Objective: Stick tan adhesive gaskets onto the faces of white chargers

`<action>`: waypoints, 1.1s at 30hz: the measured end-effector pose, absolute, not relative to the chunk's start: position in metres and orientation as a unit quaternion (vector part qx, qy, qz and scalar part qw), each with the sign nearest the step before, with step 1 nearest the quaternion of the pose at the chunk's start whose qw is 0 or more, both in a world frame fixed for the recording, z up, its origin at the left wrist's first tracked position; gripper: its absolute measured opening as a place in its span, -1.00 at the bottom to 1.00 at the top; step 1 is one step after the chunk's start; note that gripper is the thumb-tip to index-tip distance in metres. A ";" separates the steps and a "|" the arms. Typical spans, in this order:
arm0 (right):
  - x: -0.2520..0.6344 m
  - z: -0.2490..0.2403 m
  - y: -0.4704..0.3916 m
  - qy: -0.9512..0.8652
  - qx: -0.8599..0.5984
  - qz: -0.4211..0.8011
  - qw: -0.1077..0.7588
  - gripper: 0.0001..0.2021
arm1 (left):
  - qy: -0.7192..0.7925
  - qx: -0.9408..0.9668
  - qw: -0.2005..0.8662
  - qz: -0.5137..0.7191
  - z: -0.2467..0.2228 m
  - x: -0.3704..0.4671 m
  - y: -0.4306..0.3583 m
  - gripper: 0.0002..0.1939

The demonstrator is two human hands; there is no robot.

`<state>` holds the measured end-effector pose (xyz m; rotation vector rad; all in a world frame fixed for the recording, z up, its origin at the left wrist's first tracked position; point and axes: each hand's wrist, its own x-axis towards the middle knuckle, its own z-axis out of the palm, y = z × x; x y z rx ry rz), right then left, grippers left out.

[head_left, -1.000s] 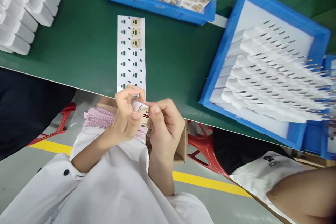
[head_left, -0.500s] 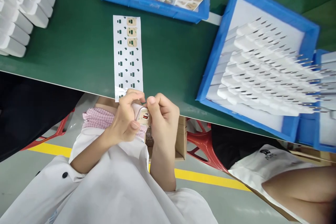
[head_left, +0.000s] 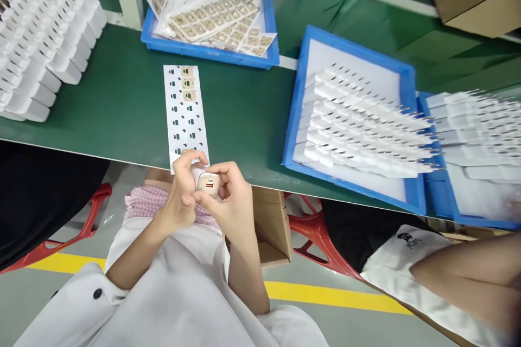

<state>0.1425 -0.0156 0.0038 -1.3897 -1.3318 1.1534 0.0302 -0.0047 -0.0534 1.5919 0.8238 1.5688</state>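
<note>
A white USB charger [head_left: 209,185] sits between my hands, its port face turned up toward me with a beige sticker around two ports. My left hand [head_left: 182,195] is closed round its left side. My right hand [head_left: 234,199] grips it from the right, its thumb on the lower edge of the port face and its forefinger along the top. Just beyond my fingers lies a white sticker sheet [head_left: 182,123] with dark cut-outs. Several beige stickers [head_left: 188,83] are left on its far right corner.
Beyond, a blue tray [head_left: 211,56] holds more sticker sheets [head_left: 211,16]. Rows of white chargers with metal pins [head_left: 362,124] fill a blue tray [head_left: 299,97] at right. More chargers [head_left: 49,59] stand at left. A co-worker's arm [head_left: 468,268] is at right.
My right fingers have come in from beside the charger onto its port face and edges. The charger now faces me more squarely. My view has shifted, showing more of the table's far side.
</note>
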 end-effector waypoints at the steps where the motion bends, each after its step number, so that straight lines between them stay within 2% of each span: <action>1: 0.143 0.005 -0.018 -0.551 -0.554 0.453 0.428 -0.66 | 0.318 0.609 0.396 0.609 -0.052 0.030 -0.005 -0.31; 6: 0.153 0.007 -0.023 -0.596 -0.470 0.501 0.417 -0.80 | 0.344 0.546 0.454 0.614 -0.045 0.027 -0.010 -0.37; 11: 0.163 0.006 -0.023 -0.550 -0.414 0.595 0.415 -0.71 | 0.346 0.529 0.473 0.613 -0.043 0.026 -0.012 -0.41; 15: 0.152 0.005 -0.021 -0.473 -0.483 0.582 0.452 -0.59 | 0.381 0.578 0.422 0.586 -0.050 0.026 -0.016 -0.37; 21: 0.145 -0.017 -0.016 -0.343 -0.476 0.572 0.573 -0.43 | 0.390 0.596 0.400 0.577 -0.052 0.027 -0.014 -0.65; 24: 0.153 -0.031 -0.022 -0.324 -0.452 0.629 0.543 -0.41 | 0.385 0.681 0.318 0.535 -0.044 0.032 -0.012 -0.71; 26: 0.159 -0.038 -0.029 -0.285 -0.409 0.698 0.515 -0.40 | 0.366 0.754 0.285 0.464 -0.039 0.038 -0.010 -0.68; 28: 0.168 -0.043 -0.037 -0.239 -0.377 0.721 0.530 -0.43 | 0.341 0.809 0.272 0.394 -0.035 0.046 -0.007 -0.59; 31: 0.197 -0.043 -0.044 -0.236 -0.397 0.658 0.595 -0.46 | 0.330 0.842 0.280 0.323 -0.033 0.053 -0.003 -0.50; 33: 0.231 -0.039 -0.042 -0.275 -0.481 0.530 0.642 -0.45 | 0.348 0.832 0.305 0.307 -0.033 0.049 0.001 -0.52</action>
